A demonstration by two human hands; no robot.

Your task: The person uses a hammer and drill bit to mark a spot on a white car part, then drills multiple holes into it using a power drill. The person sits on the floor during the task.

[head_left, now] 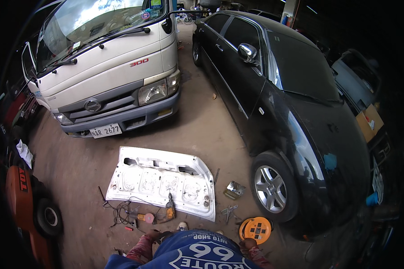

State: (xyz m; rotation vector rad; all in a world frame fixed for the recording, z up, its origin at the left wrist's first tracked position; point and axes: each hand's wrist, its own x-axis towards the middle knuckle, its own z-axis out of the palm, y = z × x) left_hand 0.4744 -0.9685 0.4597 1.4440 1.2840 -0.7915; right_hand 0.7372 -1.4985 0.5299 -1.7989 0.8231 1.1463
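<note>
Low in the head view, my left hand (154,235) hangs beside my blue shirt, against something dark; its fingers are too small to read. My right hand (248,243) is at the lower edge of an orange cable reel (264,236); whether it touches the reel cannot be made out. In front of my feet a white vehicle panel (141,154) with cut-outs lies flat on the ground. A yellow power drill (170,210) rests across its near edge. Left of the drill lies an angle grinder (147,218) with a pinkish disc, among tangled black cords (120,212).
A white truck (116,67) stands beyond the panel. To the right is a black car (238,76), its front wheel (270,188) near the reel. Locking pliers (230,213) and a metal tin (234,190) lie between panel and wheel. Orange wheeled equipment (20,197) stands at left.
</note>
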